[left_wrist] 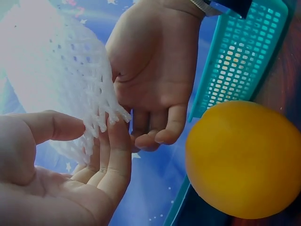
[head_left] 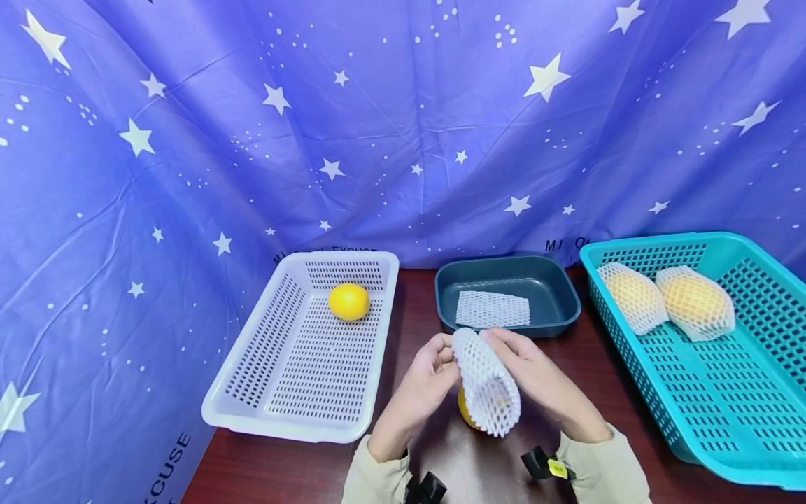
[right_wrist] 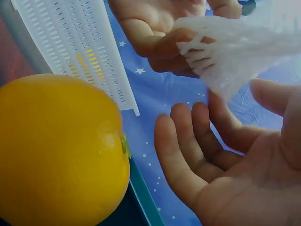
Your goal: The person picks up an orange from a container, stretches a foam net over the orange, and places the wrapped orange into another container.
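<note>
The curtain (head_left: 378,140) is reading "EXCUSE" — white basket (head_left: 315,385) holding yellow fruit (head_left: 349,302), teal basket (head_left: 711,406) netted fruits (head_left: 695,302), left hand (head_left: 422,381) and right hand (head_left: 544,374) pinching a foam sleeve (head_left: 481,374).

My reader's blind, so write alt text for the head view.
A left hand and right hand hold a white foam net, partly hiding a yellow fruit. A white basket with another fruit sits left, a dark tray with another net behind, a teal basket with two wrapped fruits right.

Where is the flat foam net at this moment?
In the head view, the flat foam net lies in the dark tray, right of the white basket, left of the teal basket.
</note>
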A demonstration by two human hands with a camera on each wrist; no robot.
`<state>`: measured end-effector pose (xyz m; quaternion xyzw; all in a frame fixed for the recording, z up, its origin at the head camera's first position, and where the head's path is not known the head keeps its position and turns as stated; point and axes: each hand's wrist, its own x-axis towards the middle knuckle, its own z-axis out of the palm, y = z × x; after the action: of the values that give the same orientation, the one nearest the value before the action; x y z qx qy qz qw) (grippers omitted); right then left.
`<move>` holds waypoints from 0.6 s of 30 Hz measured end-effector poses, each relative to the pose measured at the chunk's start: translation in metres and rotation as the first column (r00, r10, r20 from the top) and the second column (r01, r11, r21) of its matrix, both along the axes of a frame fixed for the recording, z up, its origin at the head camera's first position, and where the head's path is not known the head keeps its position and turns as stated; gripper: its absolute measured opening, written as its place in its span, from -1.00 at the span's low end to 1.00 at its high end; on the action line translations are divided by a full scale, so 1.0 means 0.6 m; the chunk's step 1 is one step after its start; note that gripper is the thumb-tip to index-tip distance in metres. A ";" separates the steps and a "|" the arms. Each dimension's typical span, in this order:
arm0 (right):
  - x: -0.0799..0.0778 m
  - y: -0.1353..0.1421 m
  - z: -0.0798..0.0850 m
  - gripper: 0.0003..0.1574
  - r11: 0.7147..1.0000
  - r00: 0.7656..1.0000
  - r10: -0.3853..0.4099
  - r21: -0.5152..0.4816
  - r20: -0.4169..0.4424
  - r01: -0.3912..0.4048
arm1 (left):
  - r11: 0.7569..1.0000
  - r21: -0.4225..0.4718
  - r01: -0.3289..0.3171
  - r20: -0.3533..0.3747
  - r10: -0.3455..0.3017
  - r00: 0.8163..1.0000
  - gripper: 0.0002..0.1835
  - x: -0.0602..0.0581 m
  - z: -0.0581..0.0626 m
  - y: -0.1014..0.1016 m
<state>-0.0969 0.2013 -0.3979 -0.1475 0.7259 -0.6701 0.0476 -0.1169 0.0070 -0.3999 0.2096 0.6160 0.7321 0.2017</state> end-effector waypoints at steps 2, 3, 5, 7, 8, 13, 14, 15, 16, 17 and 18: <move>-0.003 -0.003 0.006 -0.61 0.994 0.996 -0.079 0.081 0.031 0.076 | 1.000 -0.004 0.004 -0.012 -0.004 1.000 -0.71 -0.001 0.000 -0.001; -0.003 -0.003 0.008 -0.62 0.989 0.994 -0.109 0.103 0.031 0.105 | 1.000 -0.005 0.005 -0.016 -0.005 1.000 -0.71 -0.002 -0.001 -0.001; -0.003 -0.002 0.008 -0.65 0.985 0.989 -0.144 0.099 0.034 0.140 | 1.000 -0.021 0.005 -0.012 -0.005 1.000 -0.71 -0.002 0.000 -0.003; -0.001 0.001 0.006 -0.67 0.986 0.986 -0.160 0.052 0.045 0.157 | 0.999 -0.038 0.006 -0.007 -0.007 1.000 -0.71 -0.003 0.000 -0.004; 0.000 0.003 0.006 -0.67 0.987 0.985 -0.162 0.025 0.052 0.161 | 0.999 -0.044 0.010 -0.005 -0.010 1.000 -0.71 -0.004 0.000 -0.005; 0.004 0.010 0.003 -0.74 0.984 0.984 -0.161 -0.071 0.079 0.166 | 0.997 -0.075 -0.003 0.009 0.004 1.000 -0.73 -0.005 0.000 -0.007; 0.005 0.011 0.003 -0.75 0.983 0.983 -0.161 -0.078 0.087 0.168 | 0.997 -0.078 -0.007 0.012 0.008 1.000 -0.73 -0.006 0.001 -0.007; 0.006 0.012 0.002 -0.76 0.982 0.982 -0.162 -0.082 0.095 0.169 | 0.997 -0.080 -0.011 0.015 0.013 1.000 -0.73 -0.006 0.001 -0.007; 0.006 0.013 0.001 -0.77 0.982 0.982 -0.163 -0.082 0.100 0.172 | 0.996 -0.083 -0.011 0.017 0.013 1.000 -0.73 -0.006 0.001 -0.008; 0.006 0.014 0.000 -0.78 0.982 0.981 -0.162 -0.083 0.104 0.171 | 0.996 -0.085 -0.011 0.021 0.013 1.000 -0.72 -0.006 0.001 -0.009; 0.007 0.016 -0.001 -0.79 0.982 0.981 -0.160 -0.087 0.106 0.169 | 0.996 -0.088 -0.012 0.024 0.014 1.000 -0.72 -0.006 0.001 -0.010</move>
<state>-0.0929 0.2106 -0.3983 -0.0557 0.6996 -0.7121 0.0205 -0.1207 0.0012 -0.3994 0.1877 0.6464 0.7081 0.2134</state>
